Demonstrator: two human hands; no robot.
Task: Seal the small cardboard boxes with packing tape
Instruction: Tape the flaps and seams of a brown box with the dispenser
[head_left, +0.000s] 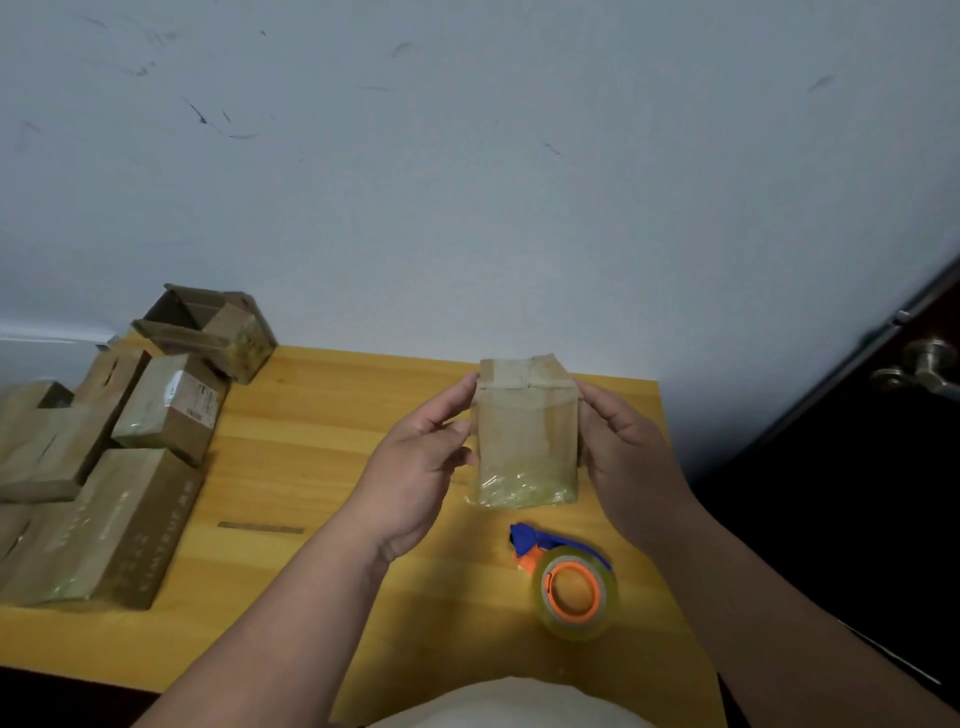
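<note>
In the head view, one small cardboard box (527, 431) is held up above the yellow desk (337, 415), between the two hands. The left hand (421, 467) grips its left side with curled fingers, and the right hand (628, 447) holds its right side the same way. Shiny tape already covers the near face and wrinkles at the lower edge, so this box looks mostly sealed; I judge the person is checking or pressing it. One tape dispenser (569, 584), with one roll, lies on the desk just below the box, touched by no hand. At the left stands a pile of boxes (119, 447), about six as far as I can count; one at the back (208, 327) is open, so some work is left
</note>
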